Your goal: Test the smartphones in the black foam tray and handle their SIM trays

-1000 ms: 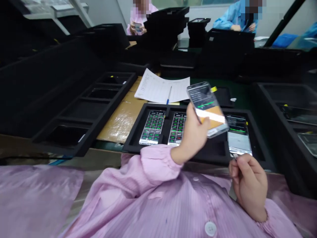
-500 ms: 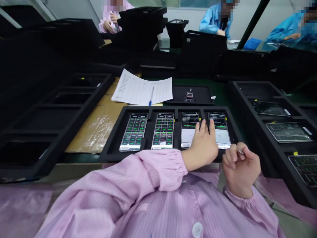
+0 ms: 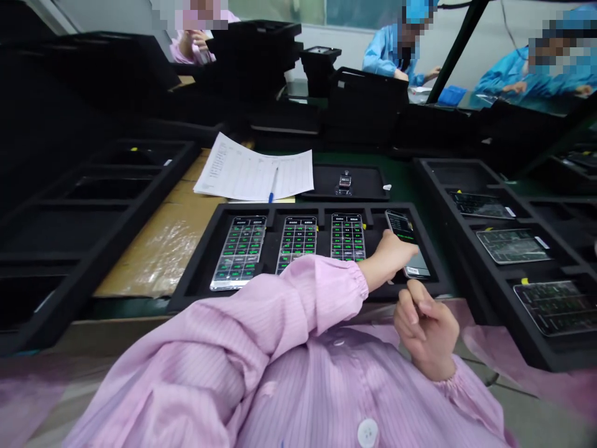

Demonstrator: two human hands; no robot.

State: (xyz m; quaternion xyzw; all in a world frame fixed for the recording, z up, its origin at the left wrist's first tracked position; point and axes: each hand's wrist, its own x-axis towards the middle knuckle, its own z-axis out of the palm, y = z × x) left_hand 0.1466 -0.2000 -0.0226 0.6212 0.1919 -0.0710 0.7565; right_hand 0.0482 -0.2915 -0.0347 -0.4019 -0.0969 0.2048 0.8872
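Observation:
In the black tray (image 3: 180, 297) before me, several smartphones lie in a row of slots. Grids of green labels fill the left phone (image 3: 239, 252), the second phone (image 3: 298, 239) and the third phone (image 3: 347, 235). The rightmost smartphone (image 3: 422, 264) has a dark and light screen and sits tilted in its slot. My left hand (image 3: 389, 256) grips its left side, thumb across the screen; the other fingers are mostly hidden. Close to the tray's front edge, my right hand (image 3: 426, 330) is curled closed; whatever it holds is hidden.
Behind the tray are a printed sheet (image 3: 254, 171), a blue pen (image 3: 273, 185) and a small tray with a watch-like device (image 3: 344, 181). Phone trays flank me on the left (image 3: 168, 193) and right (image 3: 471, 249). Stacked black trays (image 3: 254, 68) and co-workers are beyond.
My left hand has gone from spread fingers over the two right phones to gripping the rightmost one, now tilted. The third phone's screen now shows a green grid. My right hand stays curled.

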